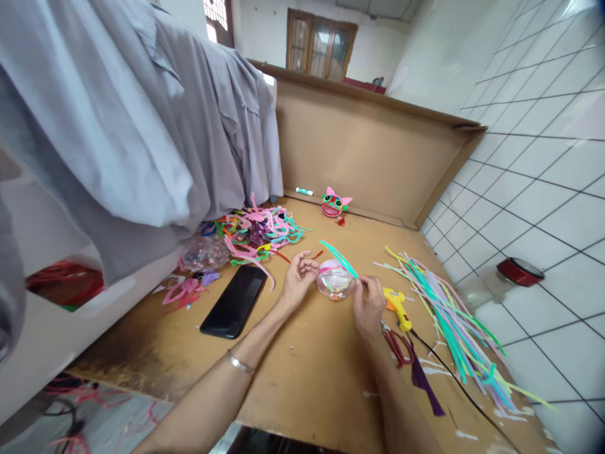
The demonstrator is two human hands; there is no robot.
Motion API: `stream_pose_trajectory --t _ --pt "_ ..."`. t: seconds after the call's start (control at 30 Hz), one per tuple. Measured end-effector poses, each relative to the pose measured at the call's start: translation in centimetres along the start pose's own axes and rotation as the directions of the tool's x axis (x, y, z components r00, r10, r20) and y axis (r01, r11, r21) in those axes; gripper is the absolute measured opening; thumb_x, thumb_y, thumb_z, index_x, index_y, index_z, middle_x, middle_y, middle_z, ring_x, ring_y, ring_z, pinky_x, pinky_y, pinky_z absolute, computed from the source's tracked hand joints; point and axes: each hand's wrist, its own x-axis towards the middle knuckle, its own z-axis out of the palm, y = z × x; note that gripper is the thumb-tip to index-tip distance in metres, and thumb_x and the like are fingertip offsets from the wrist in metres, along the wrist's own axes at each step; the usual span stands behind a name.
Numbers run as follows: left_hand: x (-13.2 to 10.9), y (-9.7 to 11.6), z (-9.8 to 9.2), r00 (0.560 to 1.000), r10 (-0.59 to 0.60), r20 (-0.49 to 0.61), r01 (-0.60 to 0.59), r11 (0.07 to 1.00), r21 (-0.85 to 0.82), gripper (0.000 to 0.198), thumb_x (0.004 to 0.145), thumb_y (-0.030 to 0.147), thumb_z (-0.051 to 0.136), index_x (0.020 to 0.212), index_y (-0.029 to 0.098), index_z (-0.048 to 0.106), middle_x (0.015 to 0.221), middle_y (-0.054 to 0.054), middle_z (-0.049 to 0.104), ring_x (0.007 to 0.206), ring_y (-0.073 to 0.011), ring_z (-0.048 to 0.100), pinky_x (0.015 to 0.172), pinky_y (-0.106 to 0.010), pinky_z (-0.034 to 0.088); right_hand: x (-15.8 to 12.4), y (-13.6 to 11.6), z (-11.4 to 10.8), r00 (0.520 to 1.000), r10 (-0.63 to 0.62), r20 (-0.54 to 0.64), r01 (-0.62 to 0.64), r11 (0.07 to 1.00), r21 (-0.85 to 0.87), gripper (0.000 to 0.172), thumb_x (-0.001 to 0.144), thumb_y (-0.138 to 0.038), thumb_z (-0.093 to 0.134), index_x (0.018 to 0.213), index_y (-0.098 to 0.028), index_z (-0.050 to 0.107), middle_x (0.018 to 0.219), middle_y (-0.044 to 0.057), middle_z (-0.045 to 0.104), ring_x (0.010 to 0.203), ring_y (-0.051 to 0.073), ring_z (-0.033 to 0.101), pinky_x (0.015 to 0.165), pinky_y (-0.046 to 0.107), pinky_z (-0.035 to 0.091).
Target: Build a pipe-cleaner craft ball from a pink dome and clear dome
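Observation:
A clear round ball (334, 280) with a pink strip near its top rests on the table between my hands. My right hand (370, 306) is closed, its thumb and fingers pinching the lower end of a teal pipe cleaner (339, 257). The pipe cleaner slants up and left across the ball's upper right side. At the ball's left edge is my left hand (299, 280), palm partly up and fingers loosely curled apart with nothing in them. Whether its fingertips touch the ball I cannot tell.
Right of my hands lie a yellow glue gun (399, 309), red-handled scissors (399, 347), a purple tassel (423, 381) and a pipe-cleaner bundle (454, 321). Leftward are a black phone (235, 301) and tangled pipe cleaners (265, 224). A decorated animal head (331, 205) and a marker (304, 191) are behind.

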Motion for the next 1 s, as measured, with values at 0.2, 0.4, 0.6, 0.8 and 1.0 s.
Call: stream_pose_trajectory --t 0.2,0.4,0.6,0.8,1.0 --pt "0.4 1.3 0.0 0.992 -0.121 -0.024 0.109 0.949 -0.295 0.045 0.072 0.045 0.071 0.103 0.014 0.062 0.090 -0.009 0.071 0.073 -0.0147 0.064 0.071 -0.029 0.050 -0.1 -1.2 -0.4 0.987 -0.157 0.010 0.158 0.987 -0.031 0.015 0.095 -0.022 0.044 0.090 -0.021 0.057 0.079 0.005 0.062 0.074 0.019 0.057 0.069 0.031 0.044" --pt "0.3 2.7 0.3 0.992 -0.127 0.021 0.124 0.903 -0.412 0.045 0.069 0.054 0.073 0.086 0.013 0.071 0.067 -0.003 0.066 0.063 -0.0122 0.057 0.061 -0.024 0.043 -0.3 -2.3 -0.5 0.895 -0.427 0.127 0.445 0.872 -0.204 0.012 0.091 -0.011 0.046 0.092 -0.019 0.054 0.073 0.004 0.059 0.068 0.018 0.052 0.063 0.032 0.034" --pt "0.3 2.8 0.3 0.983 -0.185 -0.012 0.160 0.878 -0.452 0.043 0.061 0.051 0.080 0.079 0.013 0.074 0.063 0.000 0.064 0.059 -0.0086 0.052 0.061 -0.022 0.041 -0.4 -3.3 -0.4 0.832 -0.516 0.204 0.553 0.803 -0.223 0.013 0.084 -0.008 0.050 0.081 -0.021 0.052 0.065 0.002 0.053 0.064 0.018 0.046 0.060 0.033 0.029" --pt "0.2 3.7 0.5 0.964 -0.266 0.010 0.229 0.810 -0.540 0.042 0.054 0.047 0.085 0.074 0.014 0.070 0.062 -0.001 0.066 0.061 -0.0102 0.057 0.062 -0.022 0.045 -0.7 -3.8 -0.4 0.797 -0.538 0.274 0.583 0.804 -0.117 0.014 0.081 -0.012 0.051 0.071 -0.021 0.049 0.063 0.001 0.051 0.063 0.018 0.044 0.062 0.033 0.030" --pt "-0.2 4.1 0.4 0.953 -0.280 0.118 0.303 0.830 -0.469 0.042 0.055 0.046 0.084 0.070 0.012 0.065 0.056 0.002 0.060 0.051 -0.0077 0.054 0.055 -0.020 0.044 -1.0 -3.6 -0.1 0.844 -0.500 0.195 0.517 0.854 -0.048 0.012 0.087 -0.013 0.050 0.078 -0.020 0.050 0.067 0.002 0.057 0.065 0.016 0.049 0.064 0.032 0.031"
